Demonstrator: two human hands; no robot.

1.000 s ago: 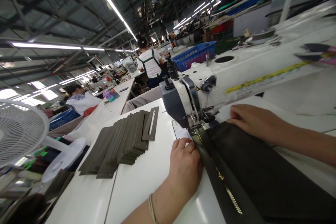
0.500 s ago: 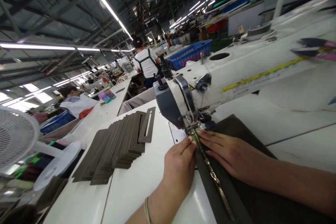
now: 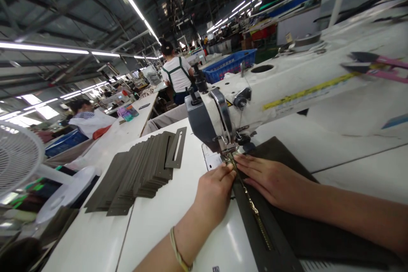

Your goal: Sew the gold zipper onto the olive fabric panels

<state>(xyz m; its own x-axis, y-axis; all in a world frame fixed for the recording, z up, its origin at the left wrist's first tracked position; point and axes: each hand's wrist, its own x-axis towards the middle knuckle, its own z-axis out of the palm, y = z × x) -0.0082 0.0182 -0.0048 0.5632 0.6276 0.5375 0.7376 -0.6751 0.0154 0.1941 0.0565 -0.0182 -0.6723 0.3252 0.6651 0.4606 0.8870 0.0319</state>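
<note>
My left hand has its fingers curled and pinched on the edge of a dark olive fabric strip, close to the presser foot. A gold-toothed zipper runs down the slot of that strip, and its upper end is under the sewing machine's head. On the other side of the zipper my right hand lies flat, fingers stretched out and pressing the fabric. Beneath my right forearm spreads a larger dark fabric panel. The needle point is hidden by the foot and my fingertips.
Left of the machine lies a fanned stack of slotted olive pieces on the white table. A white fan stands at far left. Pink-handled snips rest on the machine arm. Beyond are a blue crate and a co-worker.
The zipper and fabric have moved slightly up toward the needle, showing a shorter length of zipper below my hands. Both hands keep nearly the same pose. The view has shifted a little.
</note>
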